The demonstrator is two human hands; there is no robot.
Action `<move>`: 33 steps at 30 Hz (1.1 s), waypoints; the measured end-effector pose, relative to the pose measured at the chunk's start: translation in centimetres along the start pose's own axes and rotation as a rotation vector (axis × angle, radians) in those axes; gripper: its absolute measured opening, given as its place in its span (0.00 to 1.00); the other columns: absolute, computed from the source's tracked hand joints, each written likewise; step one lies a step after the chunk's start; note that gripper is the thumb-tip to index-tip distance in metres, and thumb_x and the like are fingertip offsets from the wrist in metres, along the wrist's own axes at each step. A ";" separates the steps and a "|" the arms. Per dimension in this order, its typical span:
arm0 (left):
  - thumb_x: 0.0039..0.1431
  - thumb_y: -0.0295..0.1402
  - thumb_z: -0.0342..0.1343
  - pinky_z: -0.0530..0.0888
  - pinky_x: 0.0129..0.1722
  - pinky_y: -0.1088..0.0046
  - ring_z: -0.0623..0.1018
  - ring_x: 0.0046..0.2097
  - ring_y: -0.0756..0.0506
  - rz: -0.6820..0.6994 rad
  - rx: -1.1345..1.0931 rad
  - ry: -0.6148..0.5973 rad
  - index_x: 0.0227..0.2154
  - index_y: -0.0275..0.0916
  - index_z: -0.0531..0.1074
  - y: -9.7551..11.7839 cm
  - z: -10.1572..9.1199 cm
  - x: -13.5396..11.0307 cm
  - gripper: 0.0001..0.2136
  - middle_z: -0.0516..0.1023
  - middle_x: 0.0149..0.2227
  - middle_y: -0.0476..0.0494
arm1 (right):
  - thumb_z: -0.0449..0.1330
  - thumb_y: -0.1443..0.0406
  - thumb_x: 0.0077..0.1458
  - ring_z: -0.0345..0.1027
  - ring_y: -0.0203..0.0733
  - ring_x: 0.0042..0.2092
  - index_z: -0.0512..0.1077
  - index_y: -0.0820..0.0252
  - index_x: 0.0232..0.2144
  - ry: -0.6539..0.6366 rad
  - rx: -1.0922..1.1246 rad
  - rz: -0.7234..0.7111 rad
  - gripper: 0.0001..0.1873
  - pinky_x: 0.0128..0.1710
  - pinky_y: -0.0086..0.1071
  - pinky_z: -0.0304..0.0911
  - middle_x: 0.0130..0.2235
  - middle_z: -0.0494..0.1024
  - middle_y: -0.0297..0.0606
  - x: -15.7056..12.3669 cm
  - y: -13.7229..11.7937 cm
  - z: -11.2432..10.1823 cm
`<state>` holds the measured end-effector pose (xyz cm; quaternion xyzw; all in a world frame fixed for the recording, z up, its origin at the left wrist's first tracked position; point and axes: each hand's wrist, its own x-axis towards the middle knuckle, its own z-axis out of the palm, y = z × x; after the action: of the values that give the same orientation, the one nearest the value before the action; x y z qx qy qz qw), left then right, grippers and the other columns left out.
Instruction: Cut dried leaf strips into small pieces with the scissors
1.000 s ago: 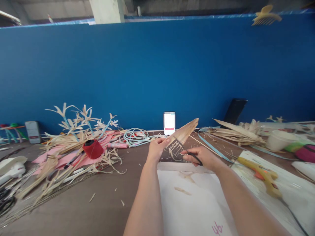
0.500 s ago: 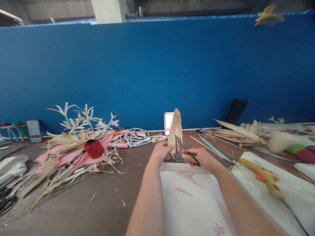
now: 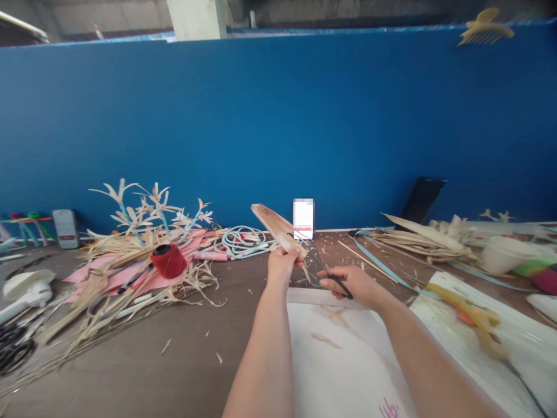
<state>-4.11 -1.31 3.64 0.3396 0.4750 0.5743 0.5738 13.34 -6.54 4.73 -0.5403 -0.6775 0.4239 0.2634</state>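
Pinched in my left hand (image 3: pixel 282 266) is a long dry corn husk (image 3: pixel 275 225), tan and slightly curled, tilted up to the left. My right hand (image 3: pixel 346 283) is closed around the dark handles of a pair of scissors (image 3: pixel 339 283). Their blades point up and to the left, close to the husk's lower end; whether they touch it is hard to make out. Below both hands lies a white paper sheet (image 3: pixel 339 371) with a small husk scrap (image 3: pixel 326 340) on it.
On the left are a red thread spool (image 3: pixel 168 261), husk flowers (image 3: pixel 130 217) and black-handled scissors (image 3: pixel 15 348). A phone (image 3: pixel 303 219) leans on the blue partition (image 3: pixel 278 128). To the right are a yellow glue gun (image 3: pixel 474 319), a husk pile (image 3: pixel 426 239) and a white cup (image 3: pixel 507 254).
My left hand has swung the husk from nearly upright to a leftward tilt, away from the scissors. My right hand stays almost in place. The view has shifted slightly.
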 end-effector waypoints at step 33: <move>0.43 0.25 0.59 0.73 0.24 0.78 0.74 0.24 0.51 -0.012 -0.198 -0.014 0.28 0.28 0.72 0.1 0.8 -0.7 0.07 0.74 0.23 0.44 | 0.60 0.48 0.41 0.56 0.34 0.21 0.75 0.61 0.38 0.100 -0.052 0.001 0.27 0.24 0.28 0.54 0.15 0.64 0.29 0.1 -0.7 0.6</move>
<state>-3.28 -1.86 4.13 0.2823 0.4138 0.6128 0.6112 12.44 -6.64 4.99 -0.5680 -0.6738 0.3787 0.2826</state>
